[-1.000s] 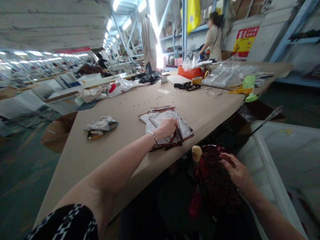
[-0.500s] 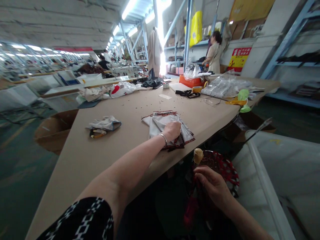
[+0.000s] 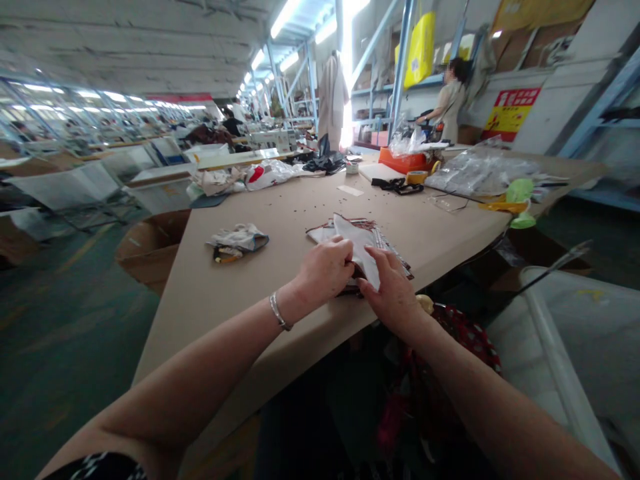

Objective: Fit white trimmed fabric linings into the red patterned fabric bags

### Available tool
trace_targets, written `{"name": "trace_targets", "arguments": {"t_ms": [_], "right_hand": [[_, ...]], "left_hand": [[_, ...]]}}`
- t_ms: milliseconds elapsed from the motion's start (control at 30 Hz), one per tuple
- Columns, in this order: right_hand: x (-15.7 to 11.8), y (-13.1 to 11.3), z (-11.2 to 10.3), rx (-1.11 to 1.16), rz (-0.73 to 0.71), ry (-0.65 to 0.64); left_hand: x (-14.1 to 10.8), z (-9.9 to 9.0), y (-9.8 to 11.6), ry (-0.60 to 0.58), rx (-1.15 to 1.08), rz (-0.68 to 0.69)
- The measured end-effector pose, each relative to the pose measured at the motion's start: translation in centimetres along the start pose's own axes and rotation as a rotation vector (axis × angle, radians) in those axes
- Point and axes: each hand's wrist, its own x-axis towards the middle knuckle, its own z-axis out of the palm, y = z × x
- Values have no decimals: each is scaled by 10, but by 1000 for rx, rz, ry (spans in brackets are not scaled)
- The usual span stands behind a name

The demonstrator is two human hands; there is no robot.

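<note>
Showing two bare forearms reaching across a long tan cutting table (image 3: 240,320) to a stack of white cloth (image 3: 357,243) edged in dark red patterned trim, which lies near the table's edge. The left hand (image 3: 325,270), a metal bangle (image 3: 278,311) at its wrist, is curled and closed on the stack's left side. The right hand (image 3: 393,290) is half open, its fingers angled onto a raised white flap; whether it grips cannot be told. Below the table edge, just past the right hand, sits a red patterned cloth (image 3: 465,337). On the far wall, a red and yellow sign (image 3: 511,115) carries writing too small to read, and a yellow bag (image 3: 419,41) hangs above the shelves.
</note>
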Motion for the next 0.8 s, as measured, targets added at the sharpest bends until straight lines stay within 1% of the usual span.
{"name": "trace_targets", "arguments": {"t_ms": [67,133,233,300,333,400,467,500,533,600,633,700,733,767,800], "right_hand": [[7,-1,7,-111,-13,-59],[6,1,9,-222,6,-164],[-7,3,2,-343,73,-319],[-21,4,-6,-289,146,-370],[-31,4,-10,-207,180,-373],[-54,6,-16,-12,210,-327],[-85,9,-14,89,186,-302],[-103,11,-10,80,174,-327],[-122,13,-5,49,185,-383],[-158,18,7,1,256,-538],[-174,21,13,33,324,-595],[-196,26,21,200,502,-624],[-202,28,22,318,592,-589],[-205,31,21,457,683,-511],[-204,33,18,602,764,-403]], "left_hand": [[-15,-5,1,-3,-15,0],[-31,-12,0,11,-22,-14],[-65,-19,-6,83,-59,-59],[-94,-16,-10,143,-120,-116],[-109,-11,-12,155,-170,-160],[-137,6,-11,126,-336,-291],[-159,29,-2,85,-616,-490],[-166,41,5,77,-788,-607],[-172,52,13,89,-964,-726],[-175,70,31,129,-1277,-930],[-175,78,40,139,-1410,-1010],[-173,91,54,135,-1614,-1147],[-173,96,59,115,-1674,-1206],[-173,101,63,85,-1695,-1246],[-173,106,66,29,-1679,-1251]]}}
